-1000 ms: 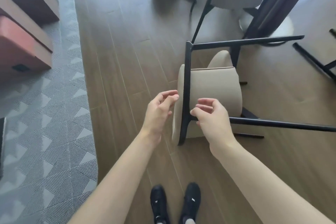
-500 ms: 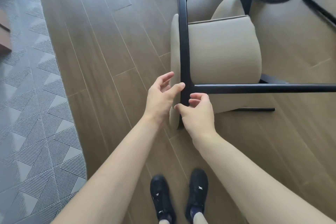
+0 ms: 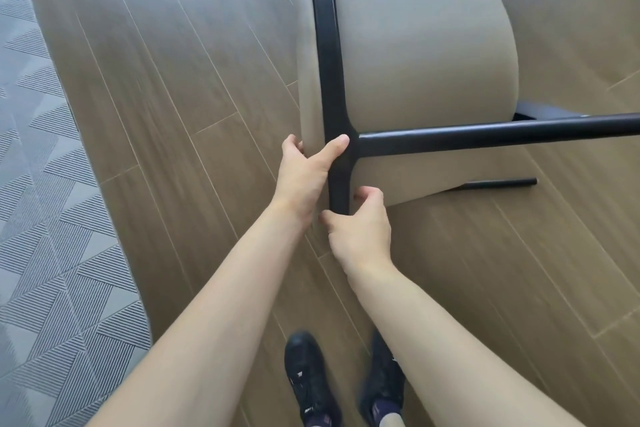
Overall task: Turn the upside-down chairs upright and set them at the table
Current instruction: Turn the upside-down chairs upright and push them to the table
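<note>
A: Both hands have closed onto the frame since the earlier frame, when they only hovered beside it. Chair (image 3: 422,55) lies tipped on the wood floor (image 3: 166,87), legs out sideways, just right of the rug's (image 3: 52,218) edge.

B: Grip?

A: Left hand (image 3: 304,177) wraps the black rear upright (image 3: 327,45), thumb across it at the joint with the leg (image 3: 502,132). Right hand (image 3: 360,229) curls round the upright's lower end.

B: Advice for the lift?

A: Judgement: pivot on the floor-side edge, keep both hands firm, and watch the free legs swinging toward the shoes (image 3: 311,381).
</note>
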Motion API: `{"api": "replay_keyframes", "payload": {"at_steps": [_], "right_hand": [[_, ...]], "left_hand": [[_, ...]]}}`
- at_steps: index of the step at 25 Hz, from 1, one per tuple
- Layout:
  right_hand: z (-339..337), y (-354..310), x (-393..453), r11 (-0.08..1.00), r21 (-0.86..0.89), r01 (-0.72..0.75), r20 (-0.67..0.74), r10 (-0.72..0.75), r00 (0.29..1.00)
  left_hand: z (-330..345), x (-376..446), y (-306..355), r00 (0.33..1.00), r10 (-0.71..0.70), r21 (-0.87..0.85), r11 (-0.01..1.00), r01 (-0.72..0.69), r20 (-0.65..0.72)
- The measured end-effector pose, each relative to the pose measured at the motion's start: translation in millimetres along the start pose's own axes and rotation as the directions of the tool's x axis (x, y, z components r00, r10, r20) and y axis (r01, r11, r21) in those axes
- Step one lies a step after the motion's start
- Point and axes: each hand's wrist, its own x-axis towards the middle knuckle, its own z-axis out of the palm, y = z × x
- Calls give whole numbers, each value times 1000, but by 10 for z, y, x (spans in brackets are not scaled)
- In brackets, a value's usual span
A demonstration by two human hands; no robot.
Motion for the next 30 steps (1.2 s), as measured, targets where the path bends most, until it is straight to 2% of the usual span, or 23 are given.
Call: {"api": "replay_keyframes", "payload": {"at_steps": [3, 7, 9, 12, 14, 18, 23, 26, 30], "right_hand": [[55, 78, 43, 998, -56, 12, 51, -9, 999], [128, 77, 123, 995, -86, 47, 33, -44, 998], [175, 58, 179, 993, -100, 64, 17, -63, 998], [263, 64, 198, 989, -128, 79, 17, -78, 997], [285, 80, 216, 987, -141, 81, 18, -79, 997], [215, 115, 358, 997, -39, 61, -34, -62, 997], [201, 128, 390, 987, -117, 107, -172, -126, 977], [-154, 126, 345, 970, -179, 162, -151, -190, 970], [-802, -101, 259, 976, -106, 192, -125, -204, 971]], "left_hand": [[-35, 145, -50, 1000, 0, -6, 1000, -1, -24], [-81, 287, 18, 999, 28, 16, 999, -28, -28], [-85, 357, 80, 998, 54, 21, 998, -54, 39], [-99, 417, 155, 984, 13, 96, 995, -31, 179], [-98, 440, 207, 978, -12, 142, 990, -18, 210], [-26, 421, 250, 992, -49, 132, 991, 34, 112], [154, 235, 254, 990, -139, 116, 984, 136, 21], [345, 52, 335, 992, -122, 122, 986, 117, 40], [777, -235, 743, 998, -51, 190, 981, 44, 30]]}}
